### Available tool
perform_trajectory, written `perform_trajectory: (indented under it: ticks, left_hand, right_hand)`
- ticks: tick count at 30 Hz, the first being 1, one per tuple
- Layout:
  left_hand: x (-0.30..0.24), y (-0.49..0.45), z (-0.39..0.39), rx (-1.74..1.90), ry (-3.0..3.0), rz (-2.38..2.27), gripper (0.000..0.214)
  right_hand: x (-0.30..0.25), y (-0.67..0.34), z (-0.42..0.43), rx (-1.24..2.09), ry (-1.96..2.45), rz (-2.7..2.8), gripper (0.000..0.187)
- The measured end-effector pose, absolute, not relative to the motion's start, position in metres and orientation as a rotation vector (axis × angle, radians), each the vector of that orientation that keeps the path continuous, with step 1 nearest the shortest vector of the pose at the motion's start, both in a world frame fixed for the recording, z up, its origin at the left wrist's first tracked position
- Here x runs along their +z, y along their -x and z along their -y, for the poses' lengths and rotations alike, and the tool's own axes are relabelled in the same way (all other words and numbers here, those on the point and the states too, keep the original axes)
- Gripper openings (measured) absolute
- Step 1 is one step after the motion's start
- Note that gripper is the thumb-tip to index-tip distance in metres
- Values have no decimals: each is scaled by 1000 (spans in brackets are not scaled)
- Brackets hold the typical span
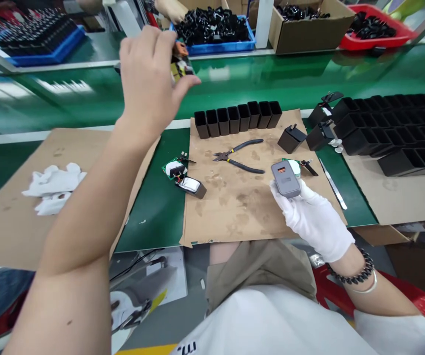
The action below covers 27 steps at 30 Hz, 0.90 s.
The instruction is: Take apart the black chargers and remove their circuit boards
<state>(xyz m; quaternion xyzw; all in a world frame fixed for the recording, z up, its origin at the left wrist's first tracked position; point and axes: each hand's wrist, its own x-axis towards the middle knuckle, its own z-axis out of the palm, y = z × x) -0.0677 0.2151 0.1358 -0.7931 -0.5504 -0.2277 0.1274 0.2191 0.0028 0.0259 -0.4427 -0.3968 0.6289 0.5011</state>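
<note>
My left hand (149, 74), bare, is raised over the green belt with its fingers and thumb closed round a circuit board (180, 64) with orange and yellow parts; my hand covers much of it. My right hand (314, 219), in a white glove, holds a grey charger housing (285, 178) with its orange USB port facing up. Just behind that housing lies a green board with a white patch (294, 167). Diagonal cutters (240, 156) with black handles lie spread on the cardboard mat (230, 212). An opened charger (192, 186) with its board sits at the mat's left edge.
Black housings (238, 118) stand in a row behind the cutters. More housings (390, 128) fill the right side, near metal tweezers (333, 183). White gloves (55, 187) lie left. Beyond the belt (234, 81) are a blue tray (220, 48), a carton (308, 34) and a red tray (401, 37).
</note>
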Motion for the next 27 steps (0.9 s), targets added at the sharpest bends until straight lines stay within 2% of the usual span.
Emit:
perform_trajectory:
  ticks: [3,8,13,17,20,24,27]
  left_hand:
    - [135,40,-157,-591,2609,1240,56]
    - [72,1,-85,-13,2859,863,39]
    - [43,-9,-58,-123,2907,702,68]
    - [53,-5,-56,-212,2925,681,66]
    - [58,-2,-52,-326,2904,670,56]
    - [61,1,-43,-531,2891,555,33]
    - [64,3,-38,-624,2884,501,25]
  right_hand:
    - [31,-214,6,1496,1031,856,33]
    - [40,-208,14,1482,1053,806,32]
    - [48,-217,9,1470,1063,876,32]
    - [50,-222,0,1439,1077,1046,34]
    - [40,-224,-3,1110,1206,1124,23]
    - [17,-231,2,260,1436,1485,31]
    - [5,-235,7,-26,1519,1798,25]
